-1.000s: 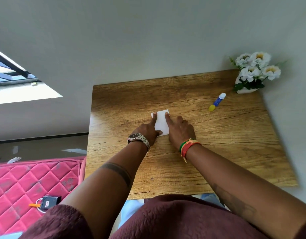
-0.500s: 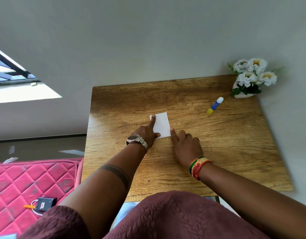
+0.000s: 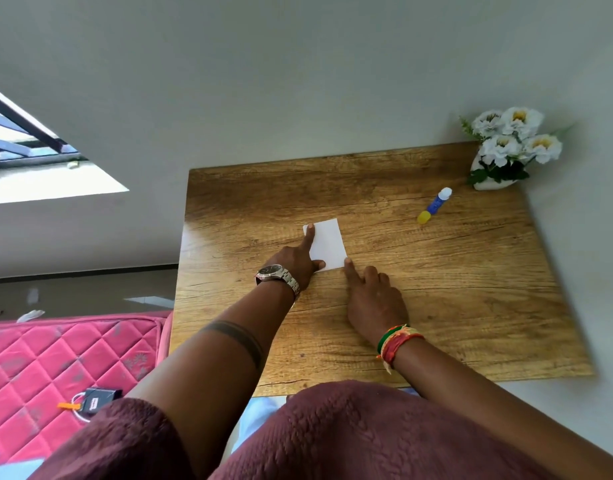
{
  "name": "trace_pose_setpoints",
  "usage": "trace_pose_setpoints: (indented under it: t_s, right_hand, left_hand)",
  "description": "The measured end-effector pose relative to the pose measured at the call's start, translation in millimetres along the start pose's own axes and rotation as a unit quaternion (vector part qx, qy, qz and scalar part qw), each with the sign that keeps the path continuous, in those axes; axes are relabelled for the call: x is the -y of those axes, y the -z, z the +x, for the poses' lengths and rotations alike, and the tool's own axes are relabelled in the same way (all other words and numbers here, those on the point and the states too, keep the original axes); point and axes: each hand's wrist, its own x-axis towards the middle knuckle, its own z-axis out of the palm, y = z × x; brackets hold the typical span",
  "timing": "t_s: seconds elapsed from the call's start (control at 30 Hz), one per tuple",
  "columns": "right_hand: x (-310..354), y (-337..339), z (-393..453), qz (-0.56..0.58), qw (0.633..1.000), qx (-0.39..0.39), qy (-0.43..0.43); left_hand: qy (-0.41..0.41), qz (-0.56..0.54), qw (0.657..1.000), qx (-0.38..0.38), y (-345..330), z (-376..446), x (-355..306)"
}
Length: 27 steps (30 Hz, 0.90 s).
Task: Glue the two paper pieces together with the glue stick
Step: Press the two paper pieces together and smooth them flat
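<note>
A small white paper rectangle lies flat near the middle of the wooden table; only one sheet shows from above. My left hand presses it, index finger along its left edge and thumb on its near edge. My right hand rests flat on the table, its index fingertip touching the paper's near right corner. The glue stick, blue with a white cap and a yellow end, lies on its side at the back right, away from both hands.
A white vase of white flowers stands at the table's back right corner against the wall. A pink quilted mattress with a small black tagged item lies left of the table.
My right hand has slid back off the paper towards me, down to its near right corner. My left hand stays pressing the left edge.
</note>
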Motion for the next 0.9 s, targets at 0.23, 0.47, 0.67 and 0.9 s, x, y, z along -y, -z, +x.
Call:
trace_pose_setpoints:
  t_s: [0.23, 0.47, 0.67, 0.9]
  right_hand:
    - [-12.7, 20.4, 26.8, 0.176, 0.984, -0.022, -0.009]
    - [11.1, 18.1, 51.0, 0.060, 0.996, 0.010, 0.061]
    - [12.7, 30.7, 72.0, 0.093, 0.994, 0.060, 0.010]
    - [14.6, 32.1, 71.7, 0.082, 0.994, 0.073, 0.009]
  left_hand:
    - [0.002, 0.006, 1.000, 0.001, -0.4, 0.4, -1.9]
    - [-0.007, 0.016, 1.000, -0.003, -0.4, -0.4, -2.3]
    - [0.003, 0.006, 1.000, -0.004, 1.6, -4.1, -1.2]
    - [0.043, -0.019, 0.999, -0.027, 1.4, -6.1, 0.9]
